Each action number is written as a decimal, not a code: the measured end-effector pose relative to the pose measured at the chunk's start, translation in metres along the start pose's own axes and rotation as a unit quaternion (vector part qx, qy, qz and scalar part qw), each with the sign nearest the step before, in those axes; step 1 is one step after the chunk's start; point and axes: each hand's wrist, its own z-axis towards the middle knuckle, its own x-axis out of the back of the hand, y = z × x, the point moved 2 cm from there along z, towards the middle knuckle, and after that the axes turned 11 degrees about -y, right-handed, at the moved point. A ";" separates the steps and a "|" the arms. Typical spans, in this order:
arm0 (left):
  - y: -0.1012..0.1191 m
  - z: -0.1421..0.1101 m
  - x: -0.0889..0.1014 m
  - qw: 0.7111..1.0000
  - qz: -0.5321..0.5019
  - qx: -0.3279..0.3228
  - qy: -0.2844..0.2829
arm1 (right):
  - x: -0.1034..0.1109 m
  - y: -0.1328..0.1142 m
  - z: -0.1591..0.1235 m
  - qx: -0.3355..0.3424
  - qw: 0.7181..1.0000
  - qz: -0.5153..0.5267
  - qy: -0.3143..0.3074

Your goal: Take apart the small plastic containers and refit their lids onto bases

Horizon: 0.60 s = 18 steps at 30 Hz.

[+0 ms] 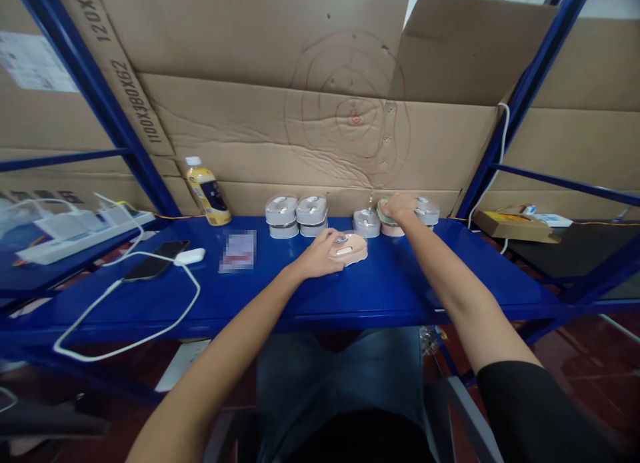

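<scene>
On the blue shelf, my left hand (320, 254) has its fingers curled round the side of a pink oval container (353, 247) that rests near the middle. My right hand (400, 205) reaches to the back and grips a pale green container (384, 216) at the top of a stack. Beneath it shows part of a pinkish container (393, 230). Just left of that stack is a clear-lidded container (367, 223), and to the right another clear-lidded container (427, 211). My right fingertips are partly hidden behind the hand.
Two stacks of clear-lidded containers (281, 211) stand at the back left of centre. Farther left are a yellow bottle (209, 193), a blurred packet (238, 251), a phone (156, 261) and a white cable (193, 296). Cardboard (240, 130) backs the shelf; blue posts (530, 83) flank it.
</scene>
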 end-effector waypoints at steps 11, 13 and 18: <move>-0.003 0.002 -0.002 1.000 0.000 -0.004 0.003 | -0.004 -0.005 -0.024 -0.075 0.995 -0.022 0.058; -0.002 0.002 -0.002 1.000 -0.002 -0.002 0.003 | -0.010 -0.006 -0.026 -0.077 0.995 -0.025 0.062; -0.001 0.001 -0.002 1.000 -0.003 0.001 0.000 | -0.016 -0.008 -0.025 -0.072 0.995 -0.031 0.057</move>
